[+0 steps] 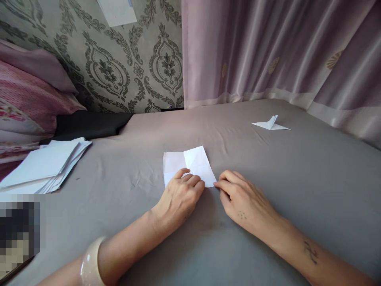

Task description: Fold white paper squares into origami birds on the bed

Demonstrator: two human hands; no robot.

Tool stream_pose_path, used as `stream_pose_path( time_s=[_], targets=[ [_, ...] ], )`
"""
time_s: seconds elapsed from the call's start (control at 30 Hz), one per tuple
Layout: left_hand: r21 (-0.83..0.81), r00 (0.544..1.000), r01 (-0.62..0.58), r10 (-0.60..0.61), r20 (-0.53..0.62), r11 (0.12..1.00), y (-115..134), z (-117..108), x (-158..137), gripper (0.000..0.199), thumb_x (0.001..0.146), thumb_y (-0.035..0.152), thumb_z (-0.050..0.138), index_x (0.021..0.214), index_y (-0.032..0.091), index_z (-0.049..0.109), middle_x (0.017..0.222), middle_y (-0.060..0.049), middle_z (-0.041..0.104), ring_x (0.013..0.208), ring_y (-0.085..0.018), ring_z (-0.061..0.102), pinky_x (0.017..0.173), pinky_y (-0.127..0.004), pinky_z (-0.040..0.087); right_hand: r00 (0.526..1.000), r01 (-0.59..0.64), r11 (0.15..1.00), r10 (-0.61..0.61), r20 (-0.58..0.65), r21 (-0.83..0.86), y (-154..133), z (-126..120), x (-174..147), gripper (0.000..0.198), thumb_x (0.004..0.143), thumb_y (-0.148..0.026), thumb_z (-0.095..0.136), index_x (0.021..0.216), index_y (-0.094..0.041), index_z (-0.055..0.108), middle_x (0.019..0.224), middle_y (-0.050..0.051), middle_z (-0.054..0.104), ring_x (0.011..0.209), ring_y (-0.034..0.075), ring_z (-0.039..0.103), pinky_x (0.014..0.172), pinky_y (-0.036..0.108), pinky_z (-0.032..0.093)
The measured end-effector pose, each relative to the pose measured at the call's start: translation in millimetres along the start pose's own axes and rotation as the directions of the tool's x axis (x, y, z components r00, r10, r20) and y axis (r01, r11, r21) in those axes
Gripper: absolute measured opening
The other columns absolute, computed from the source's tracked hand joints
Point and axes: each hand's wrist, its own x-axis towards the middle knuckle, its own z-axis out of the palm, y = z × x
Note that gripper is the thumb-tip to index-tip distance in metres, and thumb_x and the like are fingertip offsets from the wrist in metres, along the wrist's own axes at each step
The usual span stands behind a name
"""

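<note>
A white sheet of paper (198, 161) with a crease down its middle lies in front of me on the grey bedsheet. My left hand (184, 192) rests on its lower left part, fingers curled, pressing or gripping the near edge; part of the paper is hidden beneath it. At the paper's lower right corner, my right hand (236, 190) pinches the tip between thumb and fingers. The paper's right half is slightly raised and slanted. Farther back on the right stands a folded white paper bird (271, 124), apart from both hands.
A stack of white paper (44, 165) lies at the left, beside a black cloth (92, 124) and pink bedding (32, 87). A blurred-out object (18, 238) sits at the lower left. Purple curtains (253, 47) and a patterned wall (133, 59) border the grey bedsheet (312, 178).
</note>
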Motion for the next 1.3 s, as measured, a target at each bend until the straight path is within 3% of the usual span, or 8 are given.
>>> stream_pose_path(
  time_s=[0.17, 0.3, 0.8, 1.03, 1.3],
  targets=[
    [-0.058, 0.978, 0.152, -0.142, 0.155, 0.987, 0, -15, 14, 0.027, 0.09, 0.009, 0.038, 0.079, 0.016, 0.061, 0.075, -0.004, 0.064, 0.066, -0.018, 0.058, 0.08, -0.036, 0.046, 0.999, -0.028, 1.0, 0.028, -0.033, 0.006, -2, 0, 2, 0.02, 0.086, -0.013, 0.052, 0.084, -0.021, 0.07, 0.088, 0.002, 0.063, 0.084, 0.017, 0.059, 0.066, 0.031, 0.041],
    [-0.034, 0.957, 0.172, -0.159, 0.243, 0.984, 2, -22, 25, 0.025, 0.089, 0.009, 0.038, 0.077, 0.016, 0.059, 0.072, -0.005, 0.062, 0.063, -0.018, 0.057, 0.073, -0.035, 0.044, 0.993, -0.115, 0.99, 0.117, -0.018, 0.084, 1, 2, 7, 0.019, 0.088, -0.018, 0.053, 0.083, -0.023, 0.071, 0.085, 0.001, 0.063, 0.085, 0.017, 0.059, 0.067, 0.029, 0.042],
    [0.079, 0.984, 0.118, -0.127, 0.123, 0.99, 0, -12, 30, 0.018, 0.078, 0.005, 0.048, 0.065, 0.017, 0.053, 0.059, -0.003, 0.057, 0.055, -0.019, 0.057, 0.062, -0.033, 0.04, 0.971, -0.233, 0.947, 0.241, -0.01, 0.221, 4, 4, 13, 0.017, 0.084, -0.021, 0.056, 0.078, -0.025, 0.071, 0.082, 0.001, 0.063, 0.081, 0.017, 0.06, 0.066, 0.028, 0.043],
    [0.11, 0.979, 0.113, -0.129, 0.157, 0.988, 1, -13, 33, 0.019, 0.066, 0.002, 0.051, 0.059, 0.019, 0.047, 0.057, -0.003, 0.056, 0.056, -0.019, 0.059, 0.061, -0.033, 0.04, 0.945, -0.326, 0.902, 0.319, 0.074, 0.284, 5, 3, 19, 0.017, 0.08, -0.023, 0.057, 0.066, -0.025, 0.067, 0.081, -0.002, 0.063, 0.074, 0.015, 0.059, 0.06, 0.027, 0.04],
    [0.124, 0.964, 0.118, -0.144, 0.224, 0.985, 4, -18, 38, 0.02, 0.063, 0.001, 0.052, 0.059, 0.019, 0.045, 0.057, -0.003, 0.057, 0.055, -0.02, 0.06, 0.063, -0.034, 0.043, 0.947, -0.31, 0.901, 0.321, 0.016, 0.304, 6, 9, 21, 0.022, 0.078, -0.027, 0.059, 0.056, -0.022, 0.059, 0.072, -0.001, 0.06, 0.066, 0.014, 0.056, 0.057, 0.027, 0.038]
  ],
)
